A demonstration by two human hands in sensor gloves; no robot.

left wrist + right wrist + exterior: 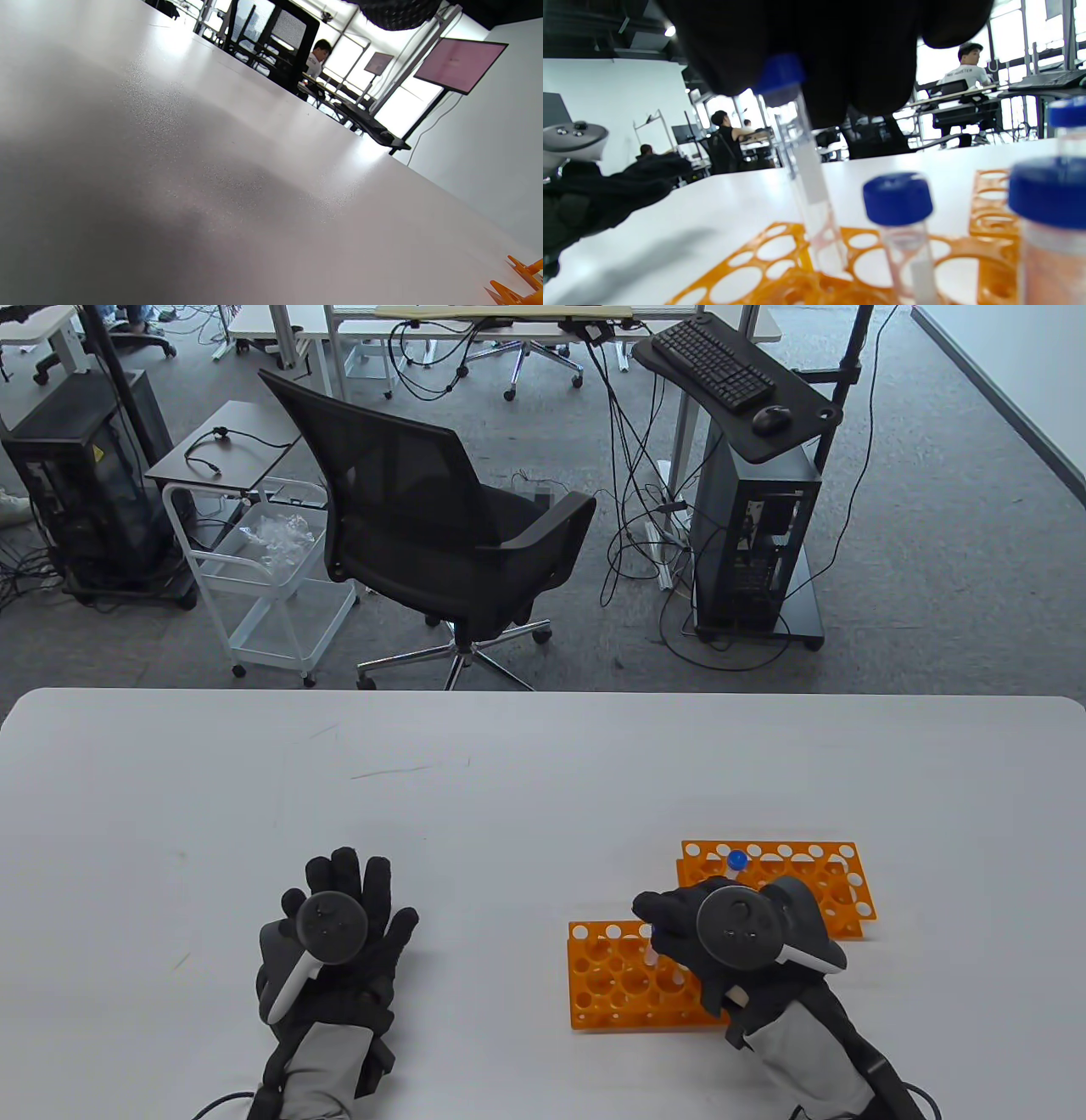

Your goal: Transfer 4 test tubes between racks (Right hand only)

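Observation:
Two orange racks stand at the table's front right: a near rack [607,984] and a far rack [814,869]. My right hand [655,931] is over the near rack and pinches a clear blue-capped test tube [652,957] by its cap. In the right wrist view my right hand [785,72] holds the tube [808,169] nearly upright, its lower end inside a hole of the near rack [780,248]. Two other blue-capped tubes [901,224] [1048,220] stand close by. One blue-capped tube [736,861] stands in the far rack. My left hand [344,920] rests flat on the table, fingers spread, holding nothing.
The white table [543,780] runs wide to the left and back. A black office chair [441,526] and a white cart [263,568] stand beyond its far edge. A corner of an orange rack [515,284] shows in the left wrist view.

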